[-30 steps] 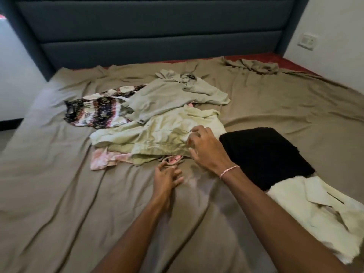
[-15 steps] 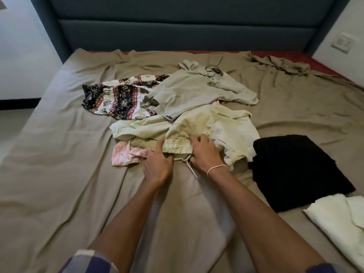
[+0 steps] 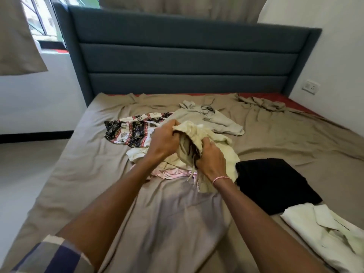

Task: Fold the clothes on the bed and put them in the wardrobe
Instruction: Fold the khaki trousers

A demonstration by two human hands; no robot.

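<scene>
Head view: both bare forearms reach forward over the bed sheet [image 3: 94,174] and meet above the pile of clothes. The left hand [image 3: 163,142] is raised, back of the hand up, with its fingers curled over the top edge of a pale yellow garment [image 3: 194,130]. The right hand [image 3: 211,160], with a pink and white bracelet [image 3: 220,179] at its wrist, sits lower and just beside the left, its fingers closed on the same garment from the right. The garment is bunched between the two hands and lifted partly off the pile. Its lower part trails onto the sheet below the right wrist, and a drawstring [image 3: 191,175] hangs from it.

Under it lies a pink garment [image 3: 171,173], touching the sheet. A patterned black, red and white garment [image 3: 128,131] lies to the left, partly hidden by the left hand. A beige shirt [image 3: 218,121] lies spread out behind the hands. A folded black garment [image 3: 271,184] rests on the sheet just right of the right wrist, and a cream shirt [image 3: 319,229] lies nearer, at the lower right. A blue padded headboard [image 3: 187,56] closes the far end of the bed. A checked sleeve [image 3: 49,257] shows at the lower left.
</scene>
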